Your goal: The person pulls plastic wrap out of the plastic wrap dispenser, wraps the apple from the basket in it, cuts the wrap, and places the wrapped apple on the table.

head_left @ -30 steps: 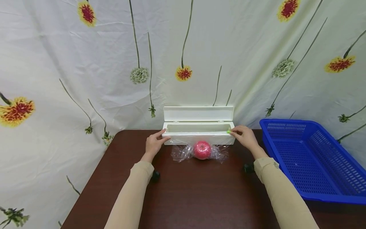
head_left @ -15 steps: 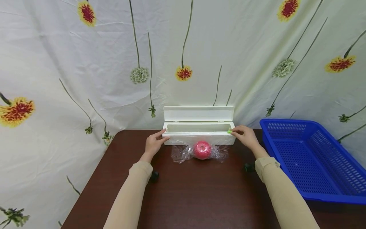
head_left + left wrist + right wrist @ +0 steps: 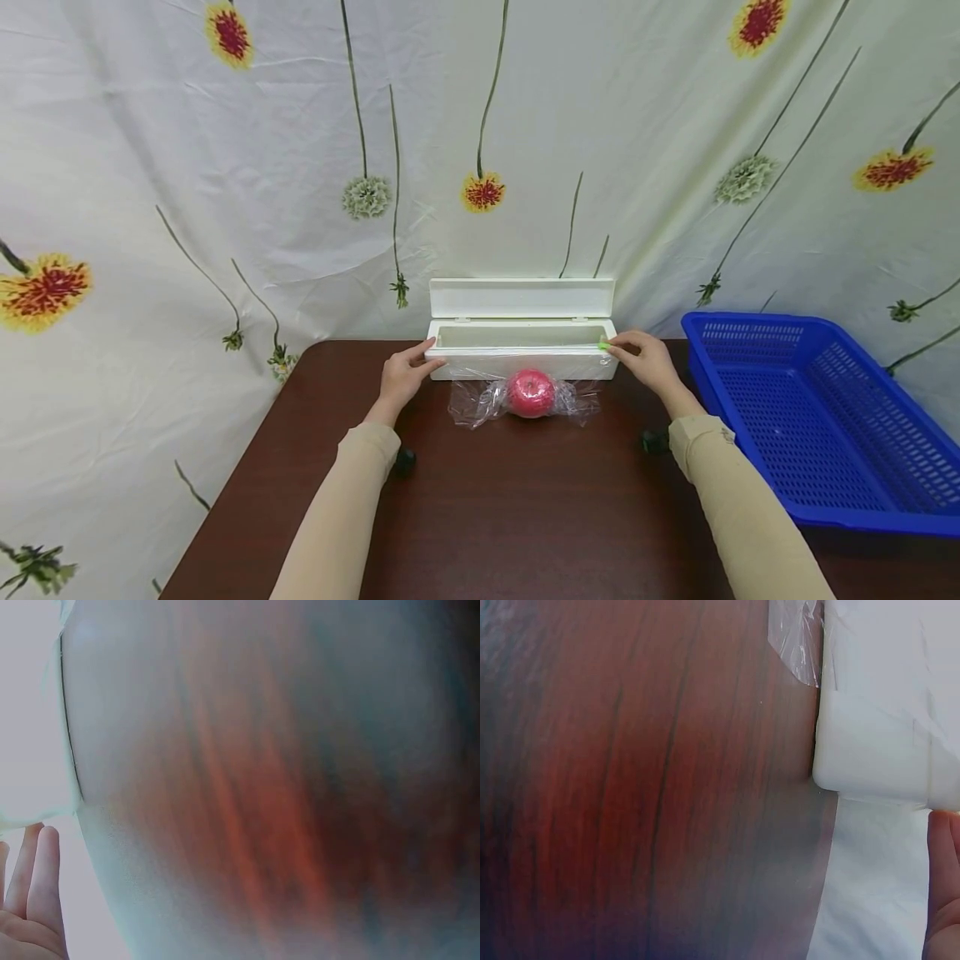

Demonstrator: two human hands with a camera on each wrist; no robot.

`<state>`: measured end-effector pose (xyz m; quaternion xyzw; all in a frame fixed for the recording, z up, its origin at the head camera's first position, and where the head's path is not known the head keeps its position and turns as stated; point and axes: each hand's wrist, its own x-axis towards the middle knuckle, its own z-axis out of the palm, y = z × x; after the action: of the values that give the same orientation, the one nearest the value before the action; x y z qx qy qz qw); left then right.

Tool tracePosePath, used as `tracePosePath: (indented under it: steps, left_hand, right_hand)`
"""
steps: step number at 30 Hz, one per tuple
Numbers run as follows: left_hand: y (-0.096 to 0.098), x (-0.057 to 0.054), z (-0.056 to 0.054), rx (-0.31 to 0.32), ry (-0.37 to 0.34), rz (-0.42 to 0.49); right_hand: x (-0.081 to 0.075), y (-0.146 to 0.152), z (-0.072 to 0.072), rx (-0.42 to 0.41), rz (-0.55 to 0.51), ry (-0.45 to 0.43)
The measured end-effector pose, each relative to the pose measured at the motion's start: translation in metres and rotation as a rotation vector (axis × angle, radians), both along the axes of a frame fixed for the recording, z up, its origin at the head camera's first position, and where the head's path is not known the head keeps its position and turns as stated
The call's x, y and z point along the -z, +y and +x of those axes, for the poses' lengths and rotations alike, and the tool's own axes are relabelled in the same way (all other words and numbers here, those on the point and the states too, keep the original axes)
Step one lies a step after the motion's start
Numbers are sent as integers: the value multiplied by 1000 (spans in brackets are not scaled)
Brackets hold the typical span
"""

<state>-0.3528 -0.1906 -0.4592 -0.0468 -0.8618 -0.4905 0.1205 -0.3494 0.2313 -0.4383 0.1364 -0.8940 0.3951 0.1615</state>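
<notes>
A long white cling film dispenser [image 3: 487, 365] stands at the back of the table, its hinged lid [image 3: 522, 298] raised. Clear cling film [image 3: 474, 403] hangs down its front and is bunched on both sides of a red apple [image 3: 531, 394] it wraps. My left hand [image 3: 402, 380] holds the dispenser's left end, thumb at the front and a finger at the upper corner. With the fingertips of my right hand [image 3: 647, 362] I pinch a small green slider [image 3: 603, 346] at the right end of the front rim. The right wrist view shows the dispenser's white corner [image 3: 862, 757] beside the fingers.
A large blue plastic basket [image 3: 810, 433] stands right of my right forearm. Behind the dark brown table [image 3: 517, 517] hangs a flower-patterned curtain [image 3: 300, 167]. The left wrist view is mostly blurred table surface.
My right hand and the green slider have shifted very slightly to the right along the rim. The left hand, dispenser and apple stay in place.
</notes>
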Motion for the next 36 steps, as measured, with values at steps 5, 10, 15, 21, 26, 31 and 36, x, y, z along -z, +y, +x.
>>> tracePosePath:
  steps: [5,10,15,21,26,31,36]
  left_hand:
    - [0,-1,1,8,-4,0]
    - [-2,-1,0,9,4,0]
    - [-2,-1,1,14,-2,10]
    - [-1,0,0,10,-17,18]
    - [-1,-2,0,9,-37,16]
    - [-3,-2,-2,18,-73,51]
    - [-5,-1,-4,27,-113,80]
  right_hand:
    - [3,3,1,27,-65,-37]
    - [7,6,2,31,-207,-113]
    - [9,6,3,24,-259,-122]
    - [11,7,2,15,-301,-128]
    - [13,6,2,15,-328,-120]
    - [15,4,2,13,-354,-110]
    - [17,4,2,14,-359,-97]
